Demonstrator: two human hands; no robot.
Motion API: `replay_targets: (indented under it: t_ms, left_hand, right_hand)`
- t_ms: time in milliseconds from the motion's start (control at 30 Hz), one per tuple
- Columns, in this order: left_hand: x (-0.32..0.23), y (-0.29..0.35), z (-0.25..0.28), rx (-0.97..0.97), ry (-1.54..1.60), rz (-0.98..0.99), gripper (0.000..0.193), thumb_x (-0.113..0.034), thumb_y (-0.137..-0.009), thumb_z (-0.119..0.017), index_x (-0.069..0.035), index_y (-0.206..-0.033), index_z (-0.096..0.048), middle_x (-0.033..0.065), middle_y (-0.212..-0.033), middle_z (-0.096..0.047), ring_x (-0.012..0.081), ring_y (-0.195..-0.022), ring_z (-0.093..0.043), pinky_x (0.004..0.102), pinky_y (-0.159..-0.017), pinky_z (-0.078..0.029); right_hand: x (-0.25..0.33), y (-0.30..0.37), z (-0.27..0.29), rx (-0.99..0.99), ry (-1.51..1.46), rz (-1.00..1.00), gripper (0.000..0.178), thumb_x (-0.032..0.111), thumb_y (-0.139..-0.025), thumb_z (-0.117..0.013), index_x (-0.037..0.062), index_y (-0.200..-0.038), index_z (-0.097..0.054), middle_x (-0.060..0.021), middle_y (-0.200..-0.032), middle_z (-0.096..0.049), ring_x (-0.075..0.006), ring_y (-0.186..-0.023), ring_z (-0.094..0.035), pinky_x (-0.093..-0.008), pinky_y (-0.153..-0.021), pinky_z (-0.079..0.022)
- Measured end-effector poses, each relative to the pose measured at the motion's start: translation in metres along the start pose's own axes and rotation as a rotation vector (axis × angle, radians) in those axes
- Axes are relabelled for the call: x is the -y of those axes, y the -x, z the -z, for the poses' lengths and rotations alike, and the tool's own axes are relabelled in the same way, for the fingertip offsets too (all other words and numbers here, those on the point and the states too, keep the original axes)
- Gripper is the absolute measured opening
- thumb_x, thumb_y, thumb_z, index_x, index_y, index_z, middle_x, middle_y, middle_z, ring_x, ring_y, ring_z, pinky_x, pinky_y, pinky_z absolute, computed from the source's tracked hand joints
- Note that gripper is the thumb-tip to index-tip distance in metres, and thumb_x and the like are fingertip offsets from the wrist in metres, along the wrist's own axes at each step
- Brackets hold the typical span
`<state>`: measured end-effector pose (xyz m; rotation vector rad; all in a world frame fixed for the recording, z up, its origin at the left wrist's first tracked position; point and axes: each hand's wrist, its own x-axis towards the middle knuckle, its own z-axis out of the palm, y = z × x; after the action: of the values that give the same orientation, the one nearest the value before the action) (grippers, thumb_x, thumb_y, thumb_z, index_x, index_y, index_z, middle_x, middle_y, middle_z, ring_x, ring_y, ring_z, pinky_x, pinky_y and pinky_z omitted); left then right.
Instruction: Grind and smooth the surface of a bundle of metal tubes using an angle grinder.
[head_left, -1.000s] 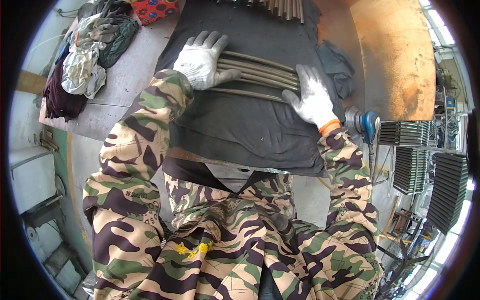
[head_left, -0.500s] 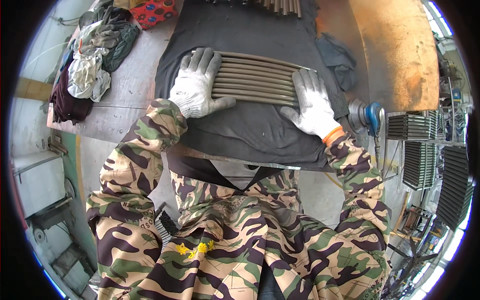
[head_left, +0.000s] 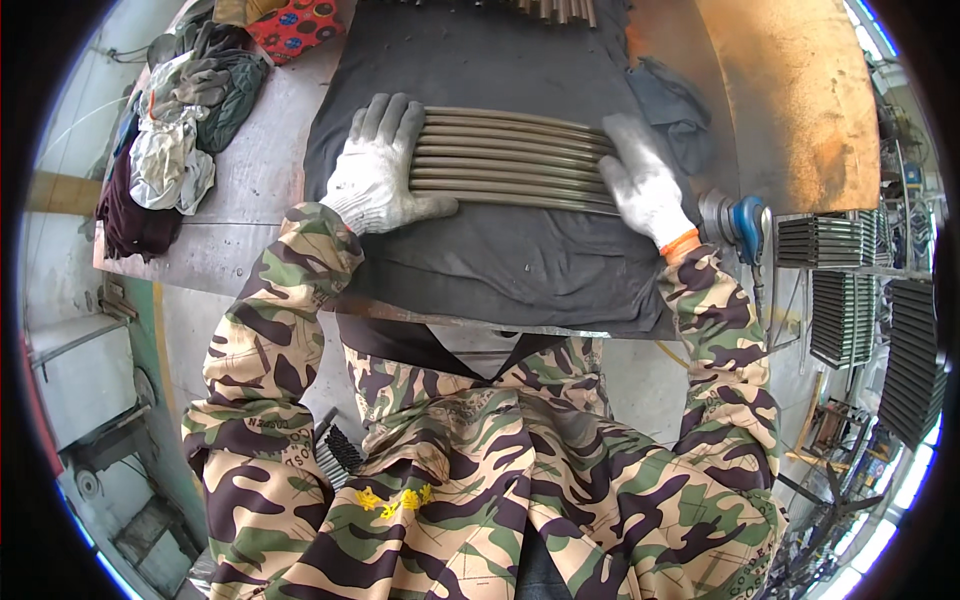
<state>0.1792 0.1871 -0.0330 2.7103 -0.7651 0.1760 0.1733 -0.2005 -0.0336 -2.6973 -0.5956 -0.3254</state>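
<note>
Row of metal rods (head_left: 510, 167)
Opposite ends are touched by left hand (head_left: 375, 172) and right hand (head_left: 645, 182), thumbs spread wide.

We see smooth metal rods (head_left: 515, 160), softly glossy along their lengths; beneath them we find matt, wrinkled black cloth (head_left: 480, 265); the white gloves (head_left: 370, 185) look like matt knitted fabric; the camouflage sleeves (head_left: 265, 330) are matt cloth; the tabletop (head_left: 262, 170) looks like dull, scuffed metal.
</note>
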Motion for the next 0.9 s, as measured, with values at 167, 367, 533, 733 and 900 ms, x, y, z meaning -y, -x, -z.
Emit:
replay_targets:
  t_ms: [167,367,533,733,900]
  left_hand:
    - [0.001,0.011,0.015,0.006,-0.085,0.03,0.118,-0.063,-0.065,-0.084,0.005,-0.152,-0.042,0.03,-0.157,-0.04,0.0495,-0.151,-0.031,0.0619,-0.124,-0.026]
    - [-0.011,0.011,-0.009,-0.029,-0.005,0.013,0.114,-0.063,-0.066,-0.084,-0.003,-0.155,-0.044,0.0264,-0.16,-0.039,0.0498,-0.152,-0.029,0.0619,-0.125,-0.024]
    - [-0.009,0.009,0.01,-0.024,-0.011,-0.002,0.11,-0.061,-0.067,-0.085,-0.004,-0.153,-0.047,0.0255,-0.161,-0.038,0.0496,-0.153,-0.027,0.0619,-0.126,-0.022]
    - [0.004,0.012,-0.01,-0.134,-0.029,-0.022,0.105,-0.061,-0.066,-0.086,-0.001,-0.146,-0.054,0.0233,-0.156,-0.041,0.0449,-0.15,-0.03,0.0579,-0.126,-0.024]
    - [-0.001,0.007,-0.011,-0.105,0.073,-0.012,0.107,-0.057,-0.065,-0.087,-0.003,-0.149,-0.05,0.0249,-0.157,-0.042,0.0484,-0.152,-0.029,0.0604,-0.126,-0.024]
  right_hand:
    - [0.004,-0.029,-0.01,0.04,-0.045,-0.051,0.036,0.026,-0.097,-0.066,0.0101,-0.129,-0.072,-0.0153,-0.13,-0.071,-0.0345,-0.13,-0.062,-0.0436,-0.111,-0.048]
    - [0.002,-0.055,0.013,0.332,-0.026,-0.377,0.039,0.036,-0.092,-0.074,0.0118,-0.122,-0.076,-0.014,-0.12,-0.073,-0.0338,-0.119,-0.065,-0.041,-0.106,-0.05]
    - [0.002,-0.068,0.017,0.315,0.163,0.01,0.041,0.039,-0.094,-0.072,0.0128,-0.125,-0.072,-0.0146,-0.118,-0.069,-0.0358,-0.118,-0.063,-0.0435,-0.103,-0.051]
    - [0.0,-0.093,0.008,0.424,0.272,0.041,0.031,0.024,-0.091,-0.066,0.0083,-0.118,-0.068,-0.0187,-0.112,-0.069,-0.0393,-0.111,-0.064,-0.047,-0.098,-0.053]
    - [-0.003,-0.087,0.016,0.354,0.299,0.069,0.031,0.018,-0.086,-0.064,0.0056,-0.113,-0.069,-0.019,-0.107,-0.07,-0.0409,-0.108,-0.065,-0.0487,-0.094,-0.054]
